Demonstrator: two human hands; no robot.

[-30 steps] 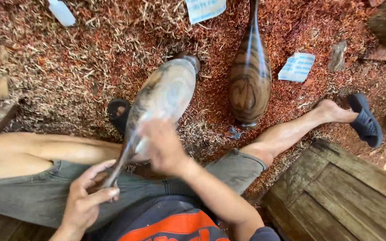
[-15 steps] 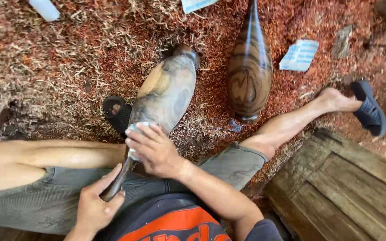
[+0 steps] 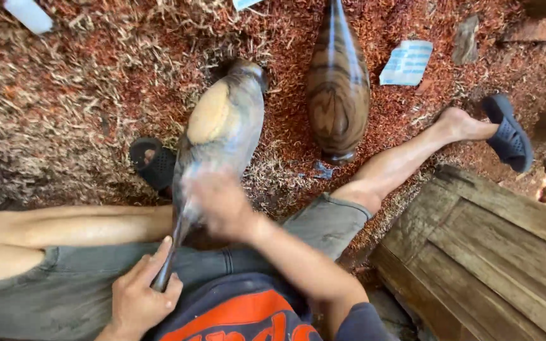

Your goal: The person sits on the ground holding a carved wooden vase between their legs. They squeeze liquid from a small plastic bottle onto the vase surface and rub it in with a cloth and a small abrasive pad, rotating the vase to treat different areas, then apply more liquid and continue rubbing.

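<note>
Wood-shaving floor (image 3: 83, 82) all round. Grey wooden vase (image 3: 222, 126) is the landmark: lies across the person's lap, long axis running from thin neck near the body out to fat belly away from it. Striped vase (image 3: 337, 88) lies just right of it, apart. Plank platform (image 3: 488, 252) further right. Right hand (image 3: 219, 202), blurred, presses on vase's lower belly; fingers' closure can't tell. Left hand (image 3: 139, 297), nearer body, fingers wrapped round the neck.

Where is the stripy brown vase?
In the head view, the stripy brown vase lies top centre on the wood shavings, right of the grey vase being worked on.
</note>
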